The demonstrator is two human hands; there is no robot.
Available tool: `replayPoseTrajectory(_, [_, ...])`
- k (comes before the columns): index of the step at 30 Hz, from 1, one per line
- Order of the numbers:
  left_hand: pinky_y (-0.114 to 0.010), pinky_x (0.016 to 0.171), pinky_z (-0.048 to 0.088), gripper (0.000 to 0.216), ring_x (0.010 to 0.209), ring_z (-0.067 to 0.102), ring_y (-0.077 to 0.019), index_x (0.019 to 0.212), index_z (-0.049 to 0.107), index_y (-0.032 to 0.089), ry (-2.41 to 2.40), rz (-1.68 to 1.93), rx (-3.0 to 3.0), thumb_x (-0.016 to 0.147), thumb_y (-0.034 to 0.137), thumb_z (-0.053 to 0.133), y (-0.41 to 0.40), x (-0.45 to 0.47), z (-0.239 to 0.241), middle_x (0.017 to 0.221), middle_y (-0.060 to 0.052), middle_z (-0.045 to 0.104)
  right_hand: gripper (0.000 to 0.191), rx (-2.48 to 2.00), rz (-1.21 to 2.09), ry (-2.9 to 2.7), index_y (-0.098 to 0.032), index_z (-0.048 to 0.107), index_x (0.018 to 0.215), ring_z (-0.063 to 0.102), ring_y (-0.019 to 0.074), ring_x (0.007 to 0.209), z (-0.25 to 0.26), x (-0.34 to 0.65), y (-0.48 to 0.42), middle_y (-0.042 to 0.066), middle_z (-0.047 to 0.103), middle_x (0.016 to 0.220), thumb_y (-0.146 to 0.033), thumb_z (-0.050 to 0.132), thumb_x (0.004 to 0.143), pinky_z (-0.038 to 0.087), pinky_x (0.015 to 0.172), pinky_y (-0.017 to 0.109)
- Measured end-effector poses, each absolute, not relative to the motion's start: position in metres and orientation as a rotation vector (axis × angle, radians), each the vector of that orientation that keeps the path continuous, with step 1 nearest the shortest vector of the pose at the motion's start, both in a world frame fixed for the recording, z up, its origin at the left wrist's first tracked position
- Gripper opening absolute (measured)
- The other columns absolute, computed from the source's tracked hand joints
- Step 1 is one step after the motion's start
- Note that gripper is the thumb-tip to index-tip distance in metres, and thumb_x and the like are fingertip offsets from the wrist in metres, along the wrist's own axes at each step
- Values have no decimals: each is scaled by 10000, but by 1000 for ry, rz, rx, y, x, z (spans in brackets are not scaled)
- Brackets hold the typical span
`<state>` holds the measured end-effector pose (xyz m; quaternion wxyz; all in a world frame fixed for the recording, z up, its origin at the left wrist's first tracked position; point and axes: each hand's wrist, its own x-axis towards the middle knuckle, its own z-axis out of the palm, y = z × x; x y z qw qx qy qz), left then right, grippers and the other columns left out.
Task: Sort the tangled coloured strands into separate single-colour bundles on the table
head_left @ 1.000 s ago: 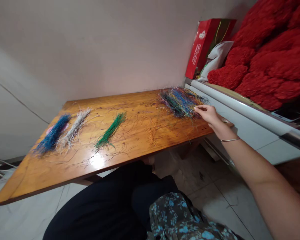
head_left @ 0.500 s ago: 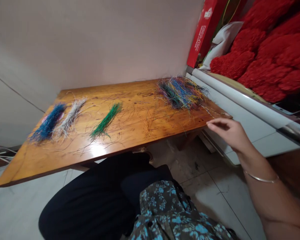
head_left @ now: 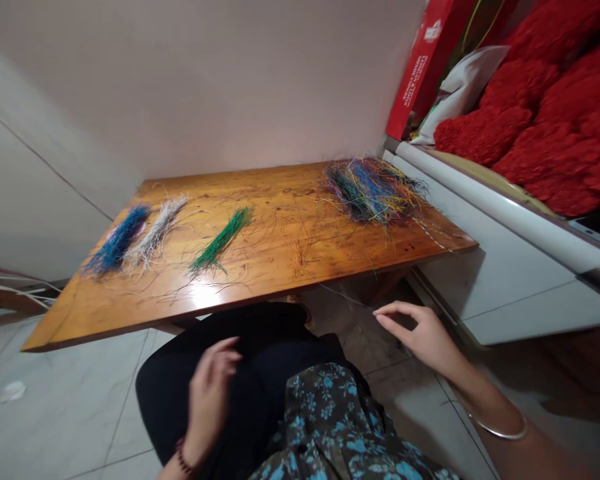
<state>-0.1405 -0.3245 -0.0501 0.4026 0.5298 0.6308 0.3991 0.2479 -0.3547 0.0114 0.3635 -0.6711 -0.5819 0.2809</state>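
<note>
Right hand (head_left: 420, 337) pinches one thin pale strand (head_left: 347, 298) below the wooden bench (head_left: 260, 267); left hand (head_left: 210, 393) loosely spread, empty. Risk: strand likely slips, being so fine.

Lighting: soft, warm indoor light is falling from above and ahead, leaving the scene moderately bright. Glare: a white hotspot is shining on the glossy wooden table (head_left: 280, 200) near its front edge; the wall (head_left: 230, 80) is glowing pale pink behind it. Shadows: darkness is pooling under the table and along the white cabinet (head_left: 505, 267) base at lower right. Colour: the red fluffy heap (head_left: 545, 120) is oversaturating and losing texture. Distortion: the wide lens is bowing and tilting straight edges towards the margins. Sharpness: the left hand (head_left: 210, 393) is smearing slightly; the thin strand (head_left: 347, 298) pinched by the right hand (head_left: 425, 337) is registering as a faint line.
</note>
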Motion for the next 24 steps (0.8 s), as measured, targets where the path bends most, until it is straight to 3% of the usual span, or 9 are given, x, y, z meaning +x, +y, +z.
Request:
replayPoseTrajectory(3, [-273, 685, 506, 642, 697, 584, -160, 1302, 678, 167, 1078, 745, 1256, 893, 656, 602, -335, -56, -57, 867, -76, 702, 208, -1647, 836, -1543, -251, 778, 884, 698, 223, 869, 2, 221, -360, 35, 752, 899, -420, 657, 897, 521, 822, 335])
replayPoseTrajectory(8, [-326, 856, 536, 412, 923, 675, -230, 1090, 784, 182, 844, 858, 1213, 861, 519, 726, -348, 19, -71, 1012, -119, 750, 170, -1606, 949, -1645, -236, 791, 861, 678, 203, 831, -16, 197, -370, 28, 744, 831, -360, 678, 889, 470, 827, 324])
replayPoseTrajectory(12, [-305, 809, 542, 280, 892, 683, -219, 923, 805, 184, 880, 1024, 1236, 899, 446, 708, -349, 23, -77, 924, -111, 748, 154, -1640, 982, -1645, -218, 789, 842, 669, 197, 841, -26, 195, -375, 26, 738, 813, -322, 683, 882, 439, 835, 314])
replayPoseTrajectory(17, [-298, 803, 535, 216, 892, 685, -210, 867, 792, 184, 878, 1106, 1303, 933, 359, 683, -353, 13, -86, 905, -105, 734, 142, -1659, 1067, -1616, -207, 783, 820, 663, 199, 850, -41, 189, -379, 27, 743, 837, -310, 697, 867, 423, 849, 315])
replayPoseTrajectory(21, [-327, 867, 532, 240, 928, 693, -222, 839, 763, 178, 857, 1090, 1215, 933, 384, 683, -356, 9, -88, 918, -105, 745, 119, -1652, 1131, -1636, -217, 779, 807, 650, 201, 884, -52, 185, -384, 19, 735, 831, -300, 711, 858, 407, 863, 318])
replayPoseTrajectory(24, [-313, 824, 531, 299, 923, 690, -224, 865, 757, 166, 889, 1014, 1114, 916, 453, 692, -358, 8, -86, 945, -114, 744, 88, -1634, 1141, -1649, -231, 785, 827, 641, 199, 914, -56, 186, -389, 11, 737, 854, -276, 715, 859, 398, 884, 320])
